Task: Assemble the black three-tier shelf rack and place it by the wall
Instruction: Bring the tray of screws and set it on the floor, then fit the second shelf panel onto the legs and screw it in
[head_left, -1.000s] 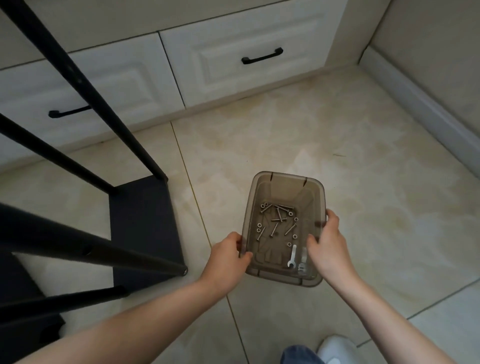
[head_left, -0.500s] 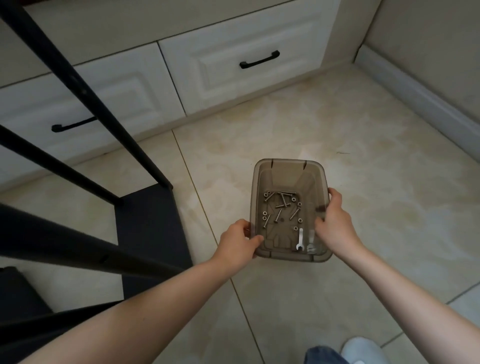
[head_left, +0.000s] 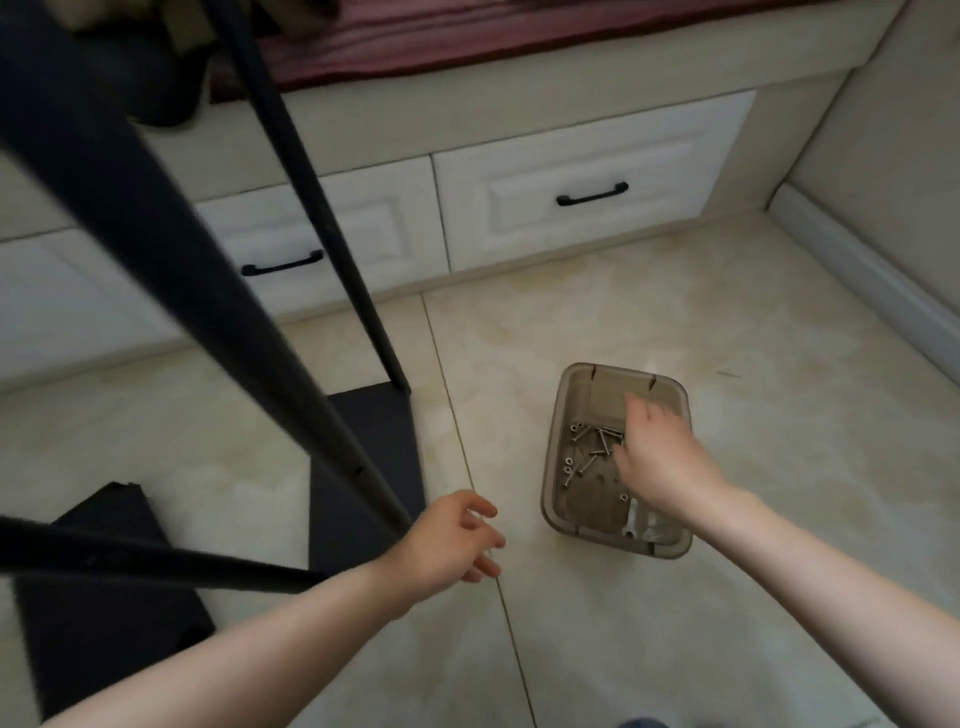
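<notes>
A smoky clear plastic box (head_left: 550, 470) sits on the tiled floor, holding several screws (head_left: 589, 451) and a small wrench (head_left: 630, 521). My right hand (head_left: 655, 457) hangs over the box's right half, fingers loosely spread above the screws, gripping nothing I can see. My left hand (head_left: 451, 535) hovers open over the floor left of the box, close to the end of a black rack pole (head_left: 156, 228). The black rack's poles rise from a black shelf panel (head_left: 366, 467) at left. A second black panel (head_left: 104, 587) lies at lower left.
White drawers with black handles (head_left: 592, 193) run along the back under a bench with a dark red cushion (head_left: 467, 31). A wall with a baseboard (head_left: 862, 270) runs down the right side. Beige floor tiles (head_left: 779, 415) surround the box.
Both hands let go of the box, which now rests on the floor. My right hand moved over the screws, my left pulled back left. The view rose and tilted up.
</notes>
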